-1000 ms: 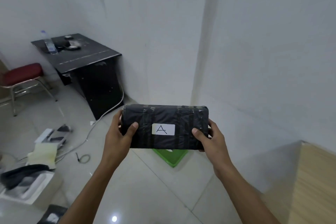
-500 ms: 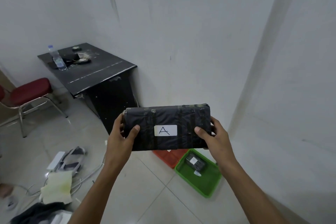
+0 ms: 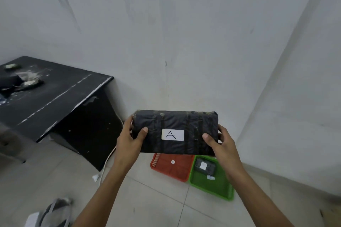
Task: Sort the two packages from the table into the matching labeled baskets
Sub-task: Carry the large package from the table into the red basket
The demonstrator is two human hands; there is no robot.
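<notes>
I hold a black wrapped package (image 3: 175, 123) with a white label marked "A" flat in front of me. My left hand (image 3: 129, 140) grips its left end and my right hand (image 3: 220, 143) grips its right end. On the floor below it, in the wall corner, lie a red basket (image 3: 171, 168) with a small white label inside and a green basket (image 3: 212, 183) beside it on the right. A second black package (image 3: 205, 167) with a white label lies in the green basket. The held package hides the far ends of both baskets.
A black table (image 3: 55, 96) stands at the left against the wall with small items on its far end. A white cable (image 3: 108, 158) runs down beside its leg. A scrap of paper (image 3: 96, 178) and a grey-white object (image 3: 49, 214) lie on the tiled floor.
My view has swung right and closer to the corner. The red basket, mostly hidden before, now shows beside the green one. Both hands keep the same grip on the package.
</notes>
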